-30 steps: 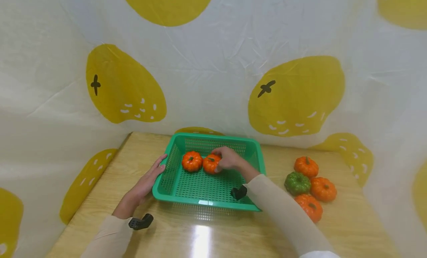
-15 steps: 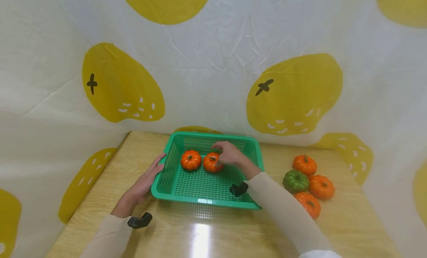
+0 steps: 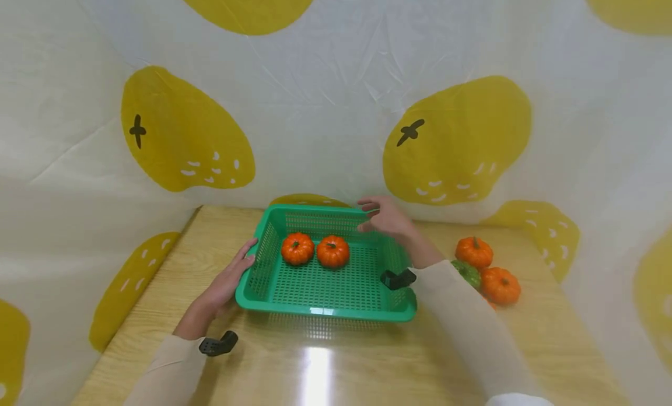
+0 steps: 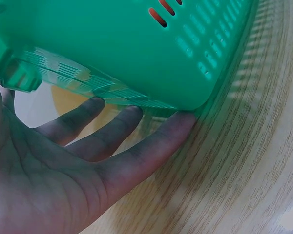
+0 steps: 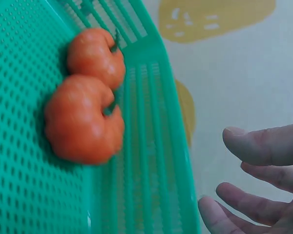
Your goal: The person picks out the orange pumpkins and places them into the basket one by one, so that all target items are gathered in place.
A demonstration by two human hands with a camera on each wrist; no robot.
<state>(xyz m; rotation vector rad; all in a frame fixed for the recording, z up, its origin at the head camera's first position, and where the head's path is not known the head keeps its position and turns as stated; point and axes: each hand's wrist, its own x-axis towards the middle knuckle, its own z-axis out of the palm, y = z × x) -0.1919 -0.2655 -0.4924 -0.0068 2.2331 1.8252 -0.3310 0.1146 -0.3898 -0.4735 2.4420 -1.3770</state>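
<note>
Two small orange pumpkins, the left one (image 3: 297, 248) and the right one (image 3: 333, 252), sit side by side inside a green plastic basket (image 3: 326, 312), toward its back. My left hand (image 3: 229, 283) rests against the basket's left side; in the left wrist view its fingers (image 4: 132, 156) are extended, the tips touching the outer wall near the bottom. Over the basket's back right rim hovers my right hand (image 3: 389, 219), fingers loosely spread and holding nothing. In the right wrist view that hand (image 5: 268, 190) is apart from both the pumpkins and the rim.
Right of the basket on the wooden table (image 3: 294, 371) lie more pumpkins: an orange one (image 3: 474, 252), another orange one (image 3: 501, 286) and a green one (image 3: 466, 273) partly behind my right sleeve. A white sheet (image 3: 320, 149) with yellow fruit prints hangs behind the table.
My right hand has let go of the right pumpkin in the basket and moved up and to the right, over the back rim. The left hand stays at the basket's side.
</note>
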